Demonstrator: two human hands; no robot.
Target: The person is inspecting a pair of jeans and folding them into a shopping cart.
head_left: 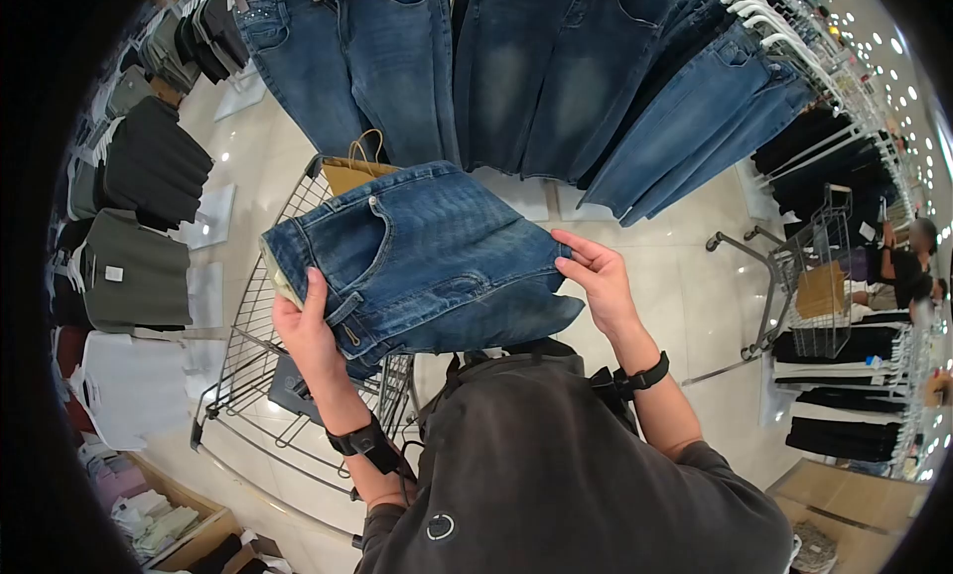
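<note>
A pair of blue denim jeans (427, 247) is stretched sideways between my hands, above a wire shopping cart. My left hand (310, 331) grips the waistband end, thumb on top near a belt loop and the buttonhole; its other fingers are mostly hidden beneath the cloth. At the far end of the denim, my right hand (594, 276) pinches the edge between thumb and fingers. A front pocket and the fly seam face up. The lower part of the jeans hangs folded and partly out of sight.
The shopping cart (238, 351) stands under the jeans, holding a brown paper bag (345, 177). Hanging jeans (556, 88) line the rack ahead. Shirts (129, 271) hang at left. Another cart (822, 276) and a person (905, 271) are at right.
</note>
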